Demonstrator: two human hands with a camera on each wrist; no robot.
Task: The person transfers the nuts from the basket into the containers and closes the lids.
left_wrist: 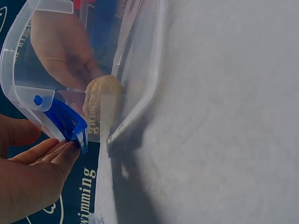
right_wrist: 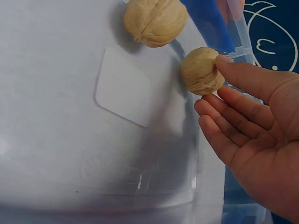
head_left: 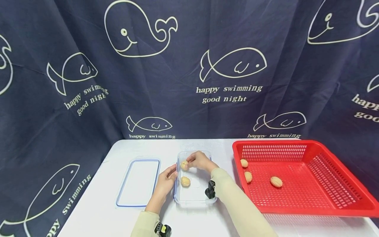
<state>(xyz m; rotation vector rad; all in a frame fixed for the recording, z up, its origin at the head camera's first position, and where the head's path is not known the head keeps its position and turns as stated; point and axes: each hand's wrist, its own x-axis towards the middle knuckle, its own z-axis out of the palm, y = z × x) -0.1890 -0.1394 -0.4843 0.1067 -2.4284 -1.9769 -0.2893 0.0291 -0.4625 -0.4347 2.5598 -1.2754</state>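
A clear plastic container (head_left: 196, 201) with blue side latches stands on the table, one walnut (head_left: 185, 181) lying inside it. My right hand (head_left: 201, 160) reaches in near the back left corner and holds a second walnut (right_wrist: 202, 71) between thumb and fingertips, low beside the wall. At the container's left side, my left hand (head_left: 164, 185) grips the edge. The left wrist view shows its fingertips at the hanging blue latch (left_wrist: 65, 119) and the thumb near the rim.
Left of the container lies its blue-edged lid (head_left: 117, 199). A red plastic basket (head_left: 308, 197) stands to the right, with walnuts (head_left: 276, 181) inside. Behind the white table (head_left: 97, 210) hangs a dark blue curtain (head_left: 183, 108) printed with fish and whales.
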